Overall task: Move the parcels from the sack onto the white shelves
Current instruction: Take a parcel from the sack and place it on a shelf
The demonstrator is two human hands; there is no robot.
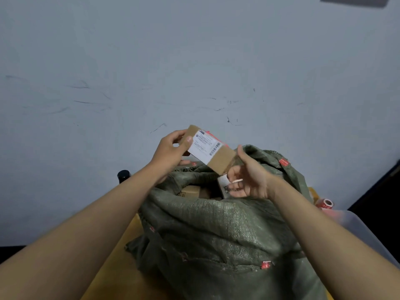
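Small cardboard parcel (211,149) sits above the mouth of the green sack (218,226), white label facing up, tilted down to the right. Left hand (171,151) grips its upper-left end, thumb on top, fingers curled behind. Right hand (249,178) holds the lower-right end: thumb against the end, other fingers loosely curled below. More boxes (191,191) inside the sack. Dark bottle (123,176) left of the sack, red tape roll (325,204) right of it. Scuffed wall (194,61) behind the sack.
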